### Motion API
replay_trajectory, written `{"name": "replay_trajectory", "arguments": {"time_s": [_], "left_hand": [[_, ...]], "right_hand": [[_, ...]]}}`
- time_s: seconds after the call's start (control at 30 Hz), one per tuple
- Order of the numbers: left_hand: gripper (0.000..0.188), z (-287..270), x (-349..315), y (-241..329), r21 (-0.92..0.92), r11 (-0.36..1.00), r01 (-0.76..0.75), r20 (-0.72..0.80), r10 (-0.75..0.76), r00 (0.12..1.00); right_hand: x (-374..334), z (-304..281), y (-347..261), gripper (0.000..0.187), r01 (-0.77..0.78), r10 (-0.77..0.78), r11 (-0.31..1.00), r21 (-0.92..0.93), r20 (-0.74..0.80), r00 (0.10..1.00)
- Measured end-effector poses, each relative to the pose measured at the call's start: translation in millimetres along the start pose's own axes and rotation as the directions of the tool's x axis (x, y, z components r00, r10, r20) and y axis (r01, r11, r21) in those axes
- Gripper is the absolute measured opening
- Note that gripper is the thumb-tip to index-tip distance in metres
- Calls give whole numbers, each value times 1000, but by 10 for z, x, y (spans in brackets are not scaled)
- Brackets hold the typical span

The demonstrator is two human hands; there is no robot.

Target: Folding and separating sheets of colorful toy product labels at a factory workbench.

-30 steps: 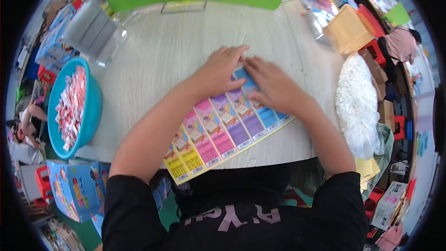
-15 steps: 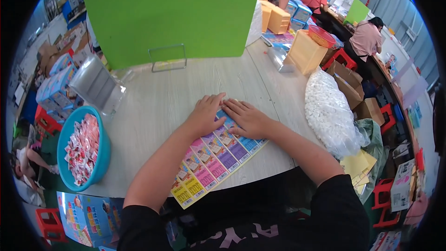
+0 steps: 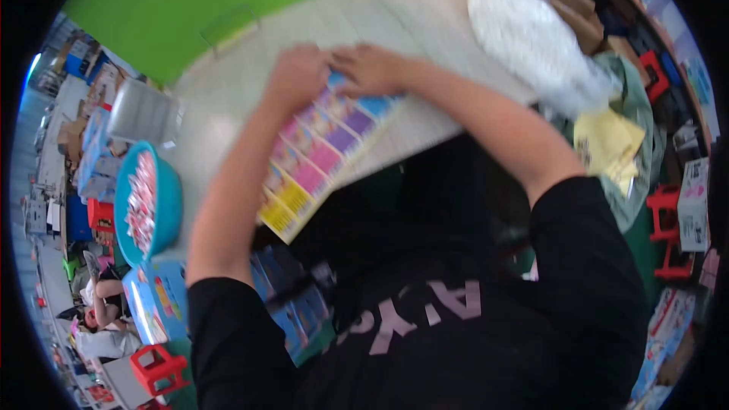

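Observation:
A long sheet of printed cards (image 3: pixel 326 153), in bands of yellow, pink, purple and blue, lies slantwise on the table with its lower left end past the front edge. My left hand (image 3: pixel 298 74) is at the sheet's far end, its fingers bent and smeared by motion; whether they grip the paper cannot be made out. Close beside it, my right hand (image 3: pixel 373 70) rests over the blue end, fingers apart and pointing toward the left hand. Both hands cover that end of the sheet.
On the left stands a teal basin (image 3: pixel 168 201) of small wrapped packets. A green board (image 3: pixel 197 7) with a wire stand (image 3: pixel 230 29) rises at the back. To the right lie a clear bag of white pieces (image 3: pixel 524 34) and yellow papers (image 3: pixel 607 140). Red stools (image 3: pixel 159 368) stand around.
My view has tilted down and turned, so the table sits higher in the picture. The left hand's fingers have drawn in from lying flat. Both hands remain at the sheet's far end.

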State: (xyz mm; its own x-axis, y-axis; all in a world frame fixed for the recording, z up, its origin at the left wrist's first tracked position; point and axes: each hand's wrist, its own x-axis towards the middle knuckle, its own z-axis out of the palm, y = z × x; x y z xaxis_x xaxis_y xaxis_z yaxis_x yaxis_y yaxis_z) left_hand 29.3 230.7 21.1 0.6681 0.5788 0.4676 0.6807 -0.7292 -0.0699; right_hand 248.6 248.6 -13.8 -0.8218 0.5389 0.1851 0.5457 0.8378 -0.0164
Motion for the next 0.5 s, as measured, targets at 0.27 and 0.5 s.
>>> {"name": "replay_trajectory", "arguments": {"time_s": [0.27, 0.5], "left_hand": [[15, -849, -37, 60, 187, 977, -98, 107, 79, 991], [40, -751, -401, 243, 214, 977, 19, 316, -88, 945]], "right_hand": [[-93, -131, -23, 62, -29, 14, 987, -155, -96, 995], [-498, -376, -9, 76, -328, 328, 945, -1, 8, 945]]}}
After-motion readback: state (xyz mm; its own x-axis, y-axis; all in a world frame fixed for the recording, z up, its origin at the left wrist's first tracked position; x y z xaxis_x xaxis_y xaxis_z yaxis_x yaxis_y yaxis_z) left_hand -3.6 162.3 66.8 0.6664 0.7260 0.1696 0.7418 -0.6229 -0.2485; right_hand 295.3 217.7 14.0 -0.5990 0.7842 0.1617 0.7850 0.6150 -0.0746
